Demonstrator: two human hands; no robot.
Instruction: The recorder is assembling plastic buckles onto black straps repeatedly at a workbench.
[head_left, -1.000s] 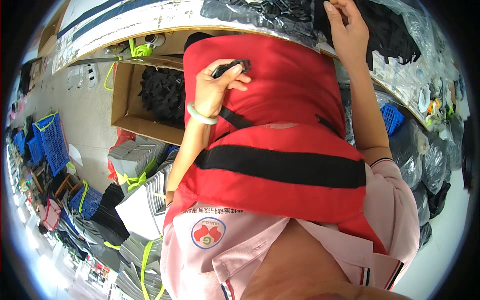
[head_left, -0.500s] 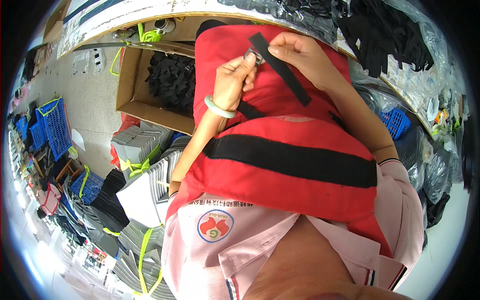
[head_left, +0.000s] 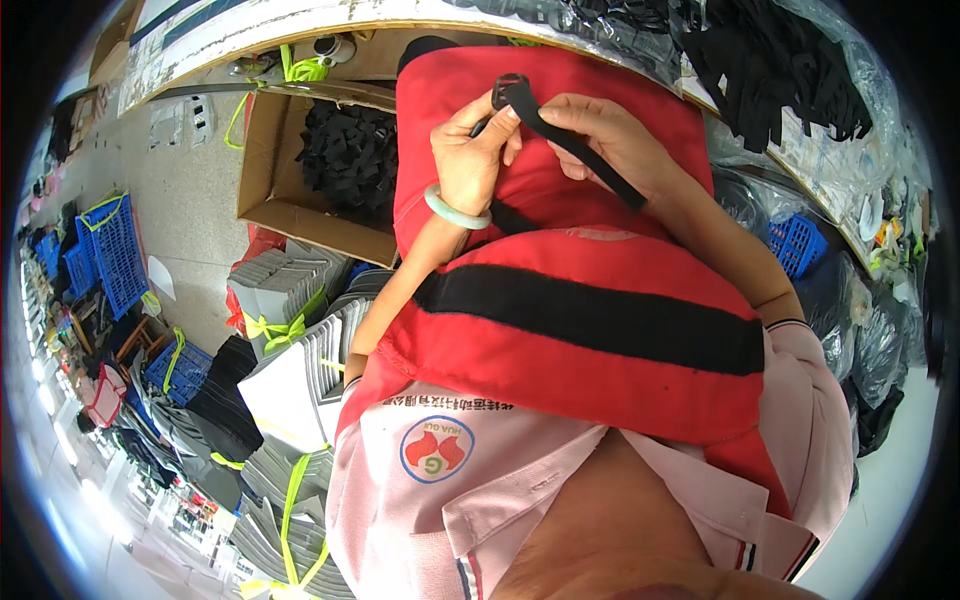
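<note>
Over my red-covered lap (head_left: 640, 90), my left hand (head_left: 468, 160) pinches a small dark buckle (head_left: 503, 88), with its thumb against the strap end. A black webbing strap (head_left: 605, 172) passes at the buckle, curves over and hangs down toward my right wrist. My right hand (head_left: 610, 135) has thumb and fingers closed on that strap, a short way from the buckle. Whether the strap is fully threaded through the buckle I cannot tell. A pale green bangle (head_left: 457, 212) sits on my left wrist.
A cardboard box (head_left: 310, 228) of black cut pieces (head_left: 345, 155) stands left of my lap. Below it are grey sheet stacks (head_left: 285, 395) tied with yellow-green strips. Ahead runs a worktable edge (head_left: 240, 55); black straps (head_left: 785, 75) lie at the right, near a blue basket (head_left: 797, 245).
The strap's upper end has come down to the buckle and now bends over it. My right hand has shifted slightly down along the strap; the buckle has tipped upward in my left hand.
</note>
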